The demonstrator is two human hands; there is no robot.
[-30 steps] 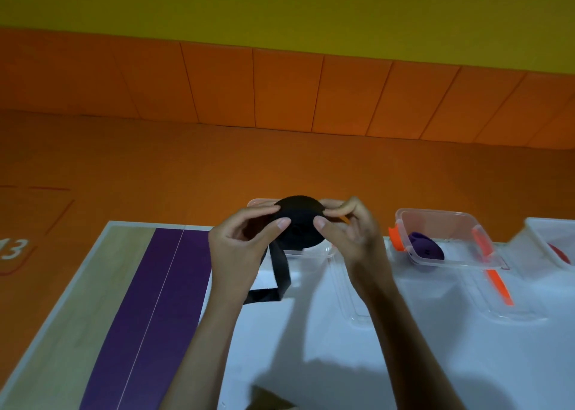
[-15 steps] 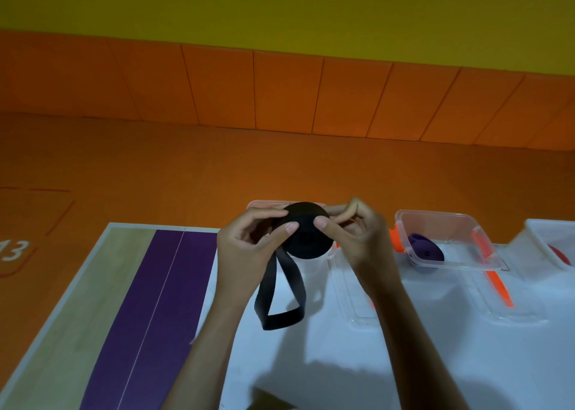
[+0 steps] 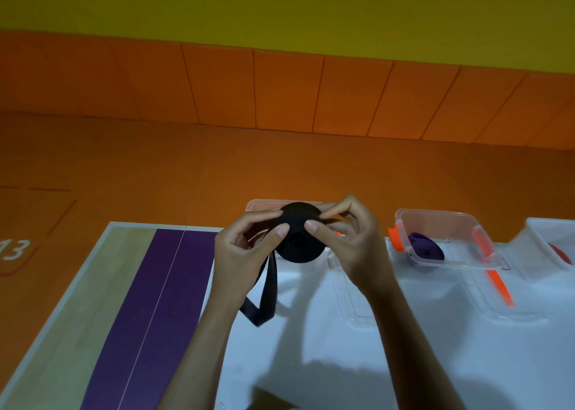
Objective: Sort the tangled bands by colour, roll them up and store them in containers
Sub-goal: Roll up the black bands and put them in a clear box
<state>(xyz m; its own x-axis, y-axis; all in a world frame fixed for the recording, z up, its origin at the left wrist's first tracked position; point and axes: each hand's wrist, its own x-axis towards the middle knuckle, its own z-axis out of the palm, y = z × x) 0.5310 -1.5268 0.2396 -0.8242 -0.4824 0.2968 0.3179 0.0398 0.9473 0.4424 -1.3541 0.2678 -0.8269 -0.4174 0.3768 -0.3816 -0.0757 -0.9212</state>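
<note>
In the head view, both bare hands were raised over the far edge of the white table (image 3: 342,363), holding a round black roll of flat band (image 3: 300,245) between them. The left hand (image 3: 241,254) pinched the roll's left side, with its thumb on the near face and its other fingers (image 3: 258,217) curled round the back. The right hand (image 3: 353,241) pinched the right side the same way, thumb on the face and fingers bent behind the rim. The two thumb tips sat close together near the middle of the roll, not touching. A loose tail of black band (image 3: 269,294) hung from the roll's lower left, passed beside the left wrist and folded back on itself low down near the table.

Directly behind the roll stood a clear plastic container (image 3: 264,205), mostly hidden by the hands; what it held could not be told. A clear flat lid (image 3: 357,313) lay on the table in front of it, below the right wrist. To the right, apart from the hands, a second clear plastic container (image 3: 441,220) with an orange latch (image 3: 396,240) held a purple rolled band (image 3: 426,248). Another lid with an orange clip (image 3: 497,285) lay before it. A third container (image 3: 544,232) was cut off at the right edge, with something red (image 3: 561,252) inside. The table's left part carried a purple stripe (image 3: 149,300) and a wood-coloured strip (image 3: 71,310). Beyond lay an orange floor (image 3: 186,161).
</note>
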